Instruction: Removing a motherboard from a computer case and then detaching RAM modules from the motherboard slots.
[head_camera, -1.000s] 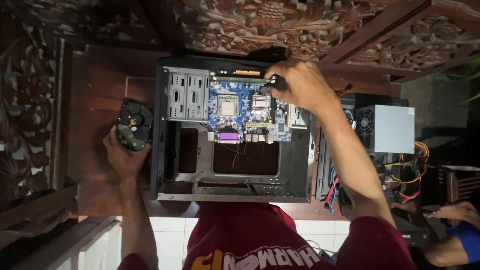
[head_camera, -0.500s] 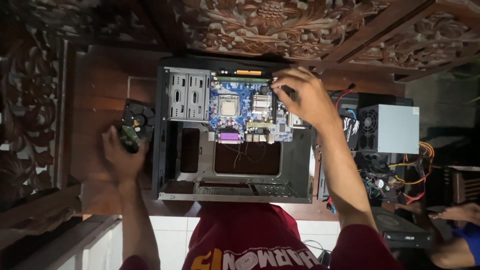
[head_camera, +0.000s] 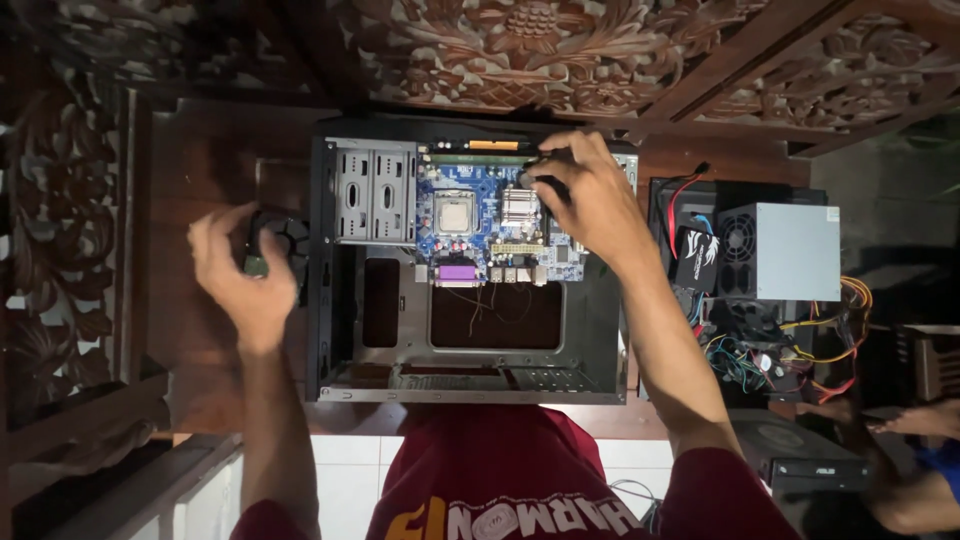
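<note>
An open black computer case (head_camera: 330, 300) lies on a wooden table (head_camera: 200, 150), with a blue motherboard (head_camera: 470, 225) in its upper half. My right hand (head_camera: 590, 200) reaches inside the case. Its fingertips pinch a small dark part (head_camera: 545, 185) next to the silver heatsink (head_camera: 518, 208); what the part is I cannot tell. My left hand (head_camera: 240, 275) hovers left of the case with its fingers spread. It holds nothing and is just in front of a black cooler fan (head_camera: 283, 235) resting on the table.
A grey power supply (head_camera: 785, 250) with a tangle of coloured wires (head_camera: 790, 345) sits right of the case. A black drive (head_camera: 800, 455) lies below it. Another person's hand (head_camera: 925, 420) shows at the lower right. Carved wooden furniture (head_camera: 520, 50) borders the far and left sides.
My left hand has let go of the cooler fan, which now rests on the table, and its fingers have spread. My right hand has stayed in the case's upper right, pinching the dark part.
</note>
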